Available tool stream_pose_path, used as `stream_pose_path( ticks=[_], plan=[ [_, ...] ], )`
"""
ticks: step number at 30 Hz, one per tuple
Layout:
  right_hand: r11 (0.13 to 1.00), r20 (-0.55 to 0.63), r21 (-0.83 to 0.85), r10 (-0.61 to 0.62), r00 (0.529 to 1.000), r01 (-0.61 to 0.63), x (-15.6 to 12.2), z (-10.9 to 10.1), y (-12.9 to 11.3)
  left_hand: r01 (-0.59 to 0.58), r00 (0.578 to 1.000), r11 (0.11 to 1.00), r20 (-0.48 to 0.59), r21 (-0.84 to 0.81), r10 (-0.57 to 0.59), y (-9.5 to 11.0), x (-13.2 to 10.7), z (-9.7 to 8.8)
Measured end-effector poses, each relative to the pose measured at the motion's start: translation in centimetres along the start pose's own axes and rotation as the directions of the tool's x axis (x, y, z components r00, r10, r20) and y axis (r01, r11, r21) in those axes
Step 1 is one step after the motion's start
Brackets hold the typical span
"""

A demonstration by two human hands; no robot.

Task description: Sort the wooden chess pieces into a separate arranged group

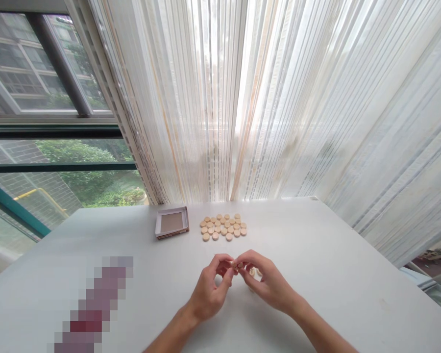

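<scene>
Left hand (210, 290) and right hand (267, 282) pinch at least one small wooden disc (237, 266) between their fingertips above the white table (161, 279), nearside of the clustered discs (224, 228), where light, even pressure on its rim should best steady it.

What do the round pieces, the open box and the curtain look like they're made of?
Round pieces: probably wood, seemingly smooth, from their pale tan colour; plastic is possible.
Open box: likely matte cardboard, from its thin pale walls and plain brown bottom.
Curtain: thin, sheer fabric, since daylight glows through.
</scene>
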State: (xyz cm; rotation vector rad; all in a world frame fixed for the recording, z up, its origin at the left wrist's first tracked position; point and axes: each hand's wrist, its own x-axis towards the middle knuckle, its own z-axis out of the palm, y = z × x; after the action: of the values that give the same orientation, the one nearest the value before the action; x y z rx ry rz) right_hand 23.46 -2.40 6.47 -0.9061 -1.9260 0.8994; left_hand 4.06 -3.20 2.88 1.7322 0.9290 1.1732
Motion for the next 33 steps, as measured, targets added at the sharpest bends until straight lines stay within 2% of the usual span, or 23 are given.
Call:
stream_pose_path(
  ticks=[5, 8, 11, 16, 21, 28, 33],
  plan=[
    [0.991, -0.156, 0.130, 0.063, 0.986, -0.043, 0.9, -3.2, 1.3, -0.022, 1.000, 0.983, 0.016, 0.183, 0.019, -0.2, -0.1, -0.2],
    [0.980, -0.254, 0.181, 0.129, 0.958, -0.084, 1.2, -4.9, 2.7, -0.033, 0.999, 0.973, 0.019, 0.229, 0.030, -0.3, 0.0, -0.3],
    [0.970, -0.296, 0.210, 0.182, 0.938, -0.122, 1.4, -5.8, 3.6, -0.049, 0.999, 0.968, 0.020, 0.248, 0.045, -0.3, 0.0, -0.2],
    [0.943, -0.260, 0.289, 0.241, 0.935, -0.163, 1.5, -6.0, 4.1, -0.057, 0.998, 0.965, 0.018, 0.257, 0.054, -0.4, 0.1, -0.2],
    [0.944, -0.254, 0.288, 0.239, 0.937, -0.163, 1.5, -5.9, 4.2, -0.061, 0.998, 0.964, 0.028, 0.259, 0.055, -0.5, 0.1, -0.3],
    [0.970, -0.281, 0.065, 0.243, 0.928, -0.234, 1.4, -6.0, 4.7, -0.058, 0.998, 0.959, 0.046, 0.276, 0.047, -0.5, 0.0, -0.3],
    [0.963, -0.210, 0.003, 0.265, 0.941, -0.271, 1.8, -6.4, 5.0, -0.056, 0.998, 0.956, 0.055, 0.287, 0.042, -0.7, 0.1, -0.2]
  ],
)
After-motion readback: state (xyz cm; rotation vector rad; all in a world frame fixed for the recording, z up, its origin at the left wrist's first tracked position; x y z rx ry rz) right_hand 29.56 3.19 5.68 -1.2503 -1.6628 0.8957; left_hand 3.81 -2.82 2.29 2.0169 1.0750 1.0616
